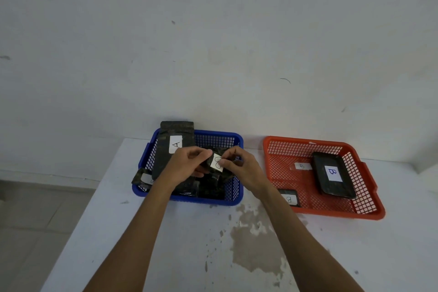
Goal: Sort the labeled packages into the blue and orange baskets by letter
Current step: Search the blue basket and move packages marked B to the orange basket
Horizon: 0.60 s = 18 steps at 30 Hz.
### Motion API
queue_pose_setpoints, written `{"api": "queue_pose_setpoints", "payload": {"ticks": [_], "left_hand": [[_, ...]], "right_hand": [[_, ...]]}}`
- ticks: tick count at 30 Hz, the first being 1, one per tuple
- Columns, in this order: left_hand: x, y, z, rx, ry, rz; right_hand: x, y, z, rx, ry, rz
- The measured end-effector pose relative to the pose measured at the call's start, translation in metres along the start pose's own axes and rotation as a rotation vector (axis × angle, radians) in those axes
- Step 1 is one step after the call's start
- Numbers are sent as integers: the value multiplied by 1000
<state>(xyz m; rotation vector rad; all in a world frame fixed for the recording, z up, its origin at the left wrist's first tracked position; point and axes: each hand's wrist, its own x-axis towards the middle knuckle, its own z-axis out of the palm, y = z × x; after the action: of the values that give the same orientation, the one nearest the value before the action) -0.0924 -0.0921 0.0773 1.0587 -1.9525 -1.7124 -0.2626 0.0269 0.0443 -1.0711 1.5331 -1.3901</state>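
Above the blue basket (233,194), my left hand (187,165) and my right hand (239,165) both pinch one small dark package (216,162) whose white label reads B. In the blue basket lie several dark packages; a tall one marked A (176,143) leans on its back left wall, and another (142,179) hangs over the left rim. The orange basket (369,211) to the right holds a large package marked B (333,174), a small one marked B (289,198) at its front left, and a loose B label (302,166).
Both baskets sit at the back of a white table (189,244) against a pale wall (213,42). A brownish worn stain (256,244) marks the tabletop in front of the baskets. The table's left edge drops to a tiled floor (35,232).
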Motion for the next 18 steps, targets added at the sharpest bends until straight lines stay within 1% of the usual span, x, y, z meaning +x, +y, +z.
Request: {"api": "queue_pose_setpoints", "payload": {"ticks": [4, 8, 11, 14, 18], "left_hand": [[0, -2, -4, -1, -44, 27], [-2, -1, -4, 83, -10, 69], [-2, -3, -4, 100, 37, 99], [0, -5, -4, 140, 44, 123], [6, -9, 7, 268, 43, 188]], "right_hand": [[1, -4, -2, -19, 46, -18], [3, -8, -2, -13, 57, -18], [5, -10, -3, 36, 63, 26], [5, -8, -6, 126, 52, 91], [-1, -3, -13, 68, 56, 108]]}}
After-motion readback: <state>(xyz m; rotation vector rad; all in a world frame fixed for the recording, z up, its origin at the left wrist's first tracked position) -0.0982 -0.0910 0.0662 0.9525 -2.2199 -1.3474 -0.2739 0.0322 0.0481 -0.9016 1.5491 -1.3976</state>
